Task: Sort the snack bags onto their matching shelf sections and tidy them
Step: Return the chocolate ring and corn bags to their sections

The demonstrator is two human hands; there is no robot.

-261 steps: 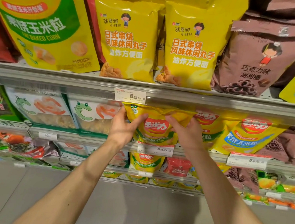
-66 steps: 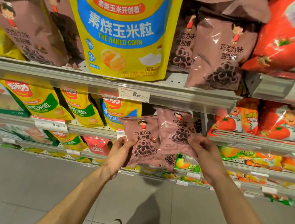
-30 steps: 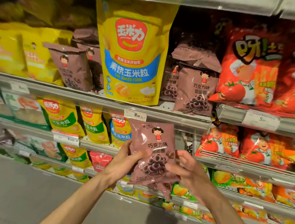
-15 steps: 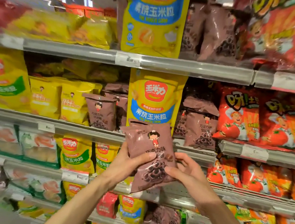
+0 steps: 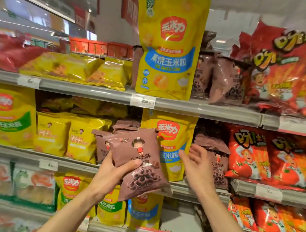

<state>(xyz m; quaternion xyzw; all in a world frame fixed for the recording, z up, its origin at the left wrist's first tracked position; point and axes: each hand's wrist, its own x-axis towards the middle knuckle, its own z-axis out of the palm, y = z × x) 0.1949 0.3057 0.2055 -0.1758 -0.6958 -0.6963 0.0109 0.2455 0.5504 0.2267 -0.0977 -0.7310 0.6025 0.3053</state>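
My left hand [image 5: 114, 174] grips a brown bag of chocolate rings [image 5: 139, 160] by its lower left side, tilted, in front of the middle shelf. My right hand [image 5: 198, 165] hovers just to the right of that bag with fingers spread, holding nothing. More brown bags of the same kind [image 5: 217, 162] stand on the middle shelf behind my right hand, and others [image 5: 224, 80] on the top shelf. A tall yellow and blue baked corn bag [image 5: 172, 137] stands on the middle shelf between the brown bags, partly hidden by the held bag.
A large yellow corn bag [image 5: 168, 46] stands on the top shelf [image 5: 93, 90]. Red-orange tomato snack bags [image 5: 270, 157] fill the right side. Yellow bags [image 5: 68, 136] sit left on the middle shelf [image 5: 27, 155]. Lower shelves hold green, yellow and orange bags.
My right hand has let go of the brown bag and opened to its right. The left hand alone holds the bag now. My view has tilted upward along the shelves.
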